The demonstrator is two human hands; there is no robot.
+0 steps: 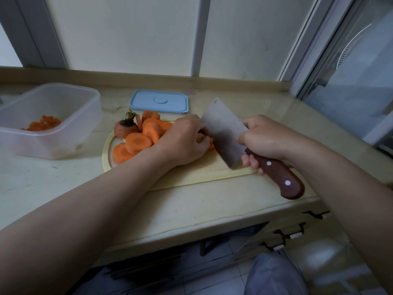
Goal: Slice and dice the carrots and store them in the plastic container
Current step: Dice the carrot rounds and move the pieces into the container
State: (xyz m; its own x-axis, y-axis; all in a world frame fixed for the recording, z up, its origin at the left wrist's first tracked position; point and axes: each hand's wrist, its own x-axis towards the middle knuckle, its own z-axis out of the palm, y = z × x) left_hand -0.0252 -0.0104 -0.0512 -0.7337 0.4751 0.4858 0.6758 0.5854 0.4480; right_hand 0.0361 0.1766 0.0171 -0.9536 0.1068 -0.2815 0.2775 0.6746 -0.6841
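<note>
Hold the carrot piece [211, 145] down on the cutting board [191, 177] under the curled left hand [182, 142], fingertips tucked away from the cleaver [223, 133] gripped by its handle in the right hand [263, 141], and chop evenly before filling the plastic container [63, 145] at left.

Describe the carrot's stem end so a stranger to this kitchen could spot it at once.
Find the pale cutting board in front of the blue lid. At its far left corner, beside the heap of carrot slices, sits the stem end. Unlike those flat rounds, it is a dull domed stub with a dark tuft sticking up.
</note>
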